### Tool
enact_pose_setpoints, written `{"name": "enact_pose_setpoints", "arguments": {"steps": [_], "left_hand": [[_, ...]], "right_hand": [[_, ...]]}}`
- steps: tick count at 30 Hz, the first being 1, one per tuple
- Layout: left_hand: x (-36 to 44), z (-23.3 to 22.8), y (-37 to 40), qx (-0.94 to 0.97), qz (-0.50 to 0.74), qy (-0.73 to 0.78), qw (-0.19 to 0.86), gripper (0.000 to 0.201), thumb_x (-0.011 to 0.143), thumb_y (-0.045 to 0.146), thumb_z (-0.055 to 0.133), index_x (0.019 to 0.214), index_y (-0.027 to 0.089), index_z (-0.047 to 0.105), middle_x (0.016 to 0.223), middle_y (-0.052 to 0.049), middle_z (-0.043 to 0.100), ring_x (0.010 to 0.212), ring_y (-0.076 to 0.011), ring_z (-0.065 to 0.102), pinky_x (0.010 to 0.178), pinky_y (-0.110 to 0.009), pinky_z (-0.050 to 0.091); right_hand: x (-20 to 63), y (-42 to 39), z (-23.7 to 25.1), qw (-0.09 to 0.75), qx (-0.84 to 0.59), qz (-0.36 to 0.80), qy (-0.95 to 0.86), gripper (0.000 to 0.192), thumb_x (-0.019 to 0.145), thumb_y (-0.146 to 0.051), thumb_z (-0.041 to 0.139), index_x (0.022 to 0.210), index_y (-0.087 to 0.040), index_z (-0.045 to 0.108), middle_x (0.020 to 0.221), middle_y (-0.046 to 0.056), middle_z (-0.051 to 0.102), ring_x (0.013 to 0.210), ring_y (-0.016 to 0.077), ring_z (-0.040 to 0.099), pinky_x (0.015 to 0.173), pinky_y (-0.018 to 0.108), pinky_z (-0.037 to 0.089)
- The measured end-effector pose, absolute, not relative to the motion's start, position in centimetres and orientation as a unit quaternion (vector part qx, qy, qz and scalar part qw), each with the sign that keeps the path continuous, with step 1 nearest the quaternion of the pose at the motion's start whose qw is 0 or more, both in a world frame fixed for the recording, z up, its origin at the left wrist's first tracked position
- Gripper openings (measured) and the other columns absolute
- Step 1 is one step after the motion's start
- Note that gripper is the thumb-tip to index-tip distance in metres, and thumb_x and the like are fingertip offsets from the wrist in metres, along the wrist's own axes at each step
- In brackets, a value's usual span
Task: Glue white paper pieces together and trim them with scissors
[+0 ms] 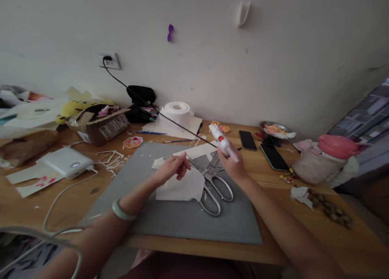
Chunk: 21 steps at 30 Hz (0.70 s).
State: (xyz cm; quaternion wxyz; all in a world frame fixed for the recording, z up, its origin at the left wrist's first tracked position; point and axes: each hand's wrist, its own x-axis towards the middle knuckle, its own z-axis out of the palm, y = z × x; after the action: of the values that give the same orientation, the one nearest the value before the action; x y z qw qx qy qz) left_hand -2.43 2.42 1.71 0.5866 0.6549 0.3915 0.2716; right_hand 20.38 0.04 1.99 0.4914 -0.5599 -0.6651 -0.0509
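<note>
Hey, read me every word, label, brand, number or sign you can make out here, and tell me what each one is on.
No text reads clearly.
Cardboard box: printed label, too blurred.
White power bank: lit display, digits too small.
Glue gun in the right hand: orange-red mark, no legible lettering.
Ruler by the scissors: markings too fine.

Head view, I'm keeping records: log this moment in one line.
right hand: holds white tool; left hand: over paper; scissors: on mat
</note>
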Motion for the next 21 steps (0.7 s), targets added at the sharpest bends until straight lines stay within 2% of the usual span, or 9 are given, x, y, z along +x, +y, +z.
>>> {"name": "enact_pose_setpoints", "arguments": {"steps": [2, 4, 7, 9, 13, 17, 21], "left_hand": [[-1.6, 1.3, 1.5, 0.612, 0.243, 0.304, 0.688, 0.062, 0.077, 0.071, 0.035, 0.074, 0.014, 0.06, 0.054, -0.002, 0.057, 0.043, -0.0121, 0.05, 0.048, -0.026, 0.038], [-1.1, 1.0, 0.9, 0.574, 0.224, 0.24, 0.75, 0.063, 0.074, 0.072, 0.042, 0.081, 0.013, 0.061, 0.064, -0.006, 0.063, 0.05, -0.0138, 0.057, 0.053, -0.028, 0.043], [-0.7, 1.1, 0.5, 0.535, 0.238, 0.23, 0.777, 0.05, 0.073, 0.061, 0.057, 0.084, 0.013, 0.061, 0.071, -0.006, 0.065, 0.055, -0.0133, 0.059, 0.058, -0.027, 0.045], [-0.6, 1.3, 0.5, 0.516, 0.248, 0.252, 0.78, 0.041, 0.073, 0.052, 0.063, 0.082, 0.013, 0.061, 0.069, -0.005, 0.064, 0.055, -0.0118, 0.057, 0.058, -0.026, 0.045], [-0.5, 1.2, 0.4, 0.52, 0.237, 0.273, 0.774, 0.032, 0.073, 0.045, 0.064, 0.078, 0.014, 0.059, 0.07, -0.004, 0.064, 0.058, -0.0119, 0.057, 0.061, -0.026, 0.045], [-0.3, 0.6, 0.5, 0.6, 0.256, 0.298, 0.696, 0.03, 0.076, 0.045, 0.058, 0.068, 0.017, 0.054, 0.062, -0.001, 0.06, 0.059, -0.0123, 0.055, 0.063, -0.026, 0.043], [-0.1, 0.2, 0.8, 0.628, 0.301, 0.323, 0.64, 0.029, 0.076, 0.044, 0.054, 0.063, 0.019, 0.05, 0.056, 0.002, 0.054, 0.056, -0.0116, 0.05, 0.061, -0.025, 0.04]], "right_hand": [[19.8, -0.4, 2.2, 0.395, -0.543, -0.13, -0.73, 0.035, 0.087, -0.032, 0.044, 0.114, -0.015, 0.058, 0.087, 0.01, 0.066, 0.077, 0.0217, 0.055, 0.073, 0.033, 0.042], [19.0, -0.8, 2.2, 0.306, -0.549, -0.18, -0.757, 0.04, 0.088, -0.027, 0.045, 0.125, -0.013, 0.053, 0.087, 0.01, 0.066, 0.08, 0.0236, 0.054, 0.076, 0.035, 0.041], [17.9, -1.4, 2.2, 0.208, -0.558, -0.202, -0.777, 0.042, 0.089, -0.023, 0.045, 0.13, -0.016, 0.05, 0.086, 0.01, 0.065, 0.083, 0.0249, 0.051, 0.075, 0.036, 0.038], [17.4, -1.7, 2.1, 0.173, -0.565, -0.191, -0.784, 0.041, 0.09, -0.021, 0.044, 0.131, -0.019, 0.05, 0.087, 0.01, 0.065, 0.085, 0.0253, 0.051, 0.075, 0.036, 0.037], [17.0, -1.8, 2.0, 0.177, -0.588, -0.128, -0.779, 0.042, 0.087, -0.019, 0.05, 0.129, -0.02, 0.051, 0.094, 0.011, 0.065, 0.093, 0.0262, 0.052, 0.081, 0.037, 0.037], [17.0, -1.3, 1.9, 0.264, -0.649, -0.021, -0.713, 0.053, 0.075, -0.023, 0.063, 0.126, -0.012, 0.05, 0.102, 0.012, 0.065, 0.096, 0.0247, 0.057, 0.081, 0.034, 0.041], [17.1, -1.2, 2.4, 0.301, -0.656, 0.092, -0.687, 0.035, 0.074, -0.03, 0.064, 0.105, -0.014, 0.06, 0.096, 0.009, 0.067, 0.089, 0.0216, 0.061, 0.073, 0.029, 0.043]]}}
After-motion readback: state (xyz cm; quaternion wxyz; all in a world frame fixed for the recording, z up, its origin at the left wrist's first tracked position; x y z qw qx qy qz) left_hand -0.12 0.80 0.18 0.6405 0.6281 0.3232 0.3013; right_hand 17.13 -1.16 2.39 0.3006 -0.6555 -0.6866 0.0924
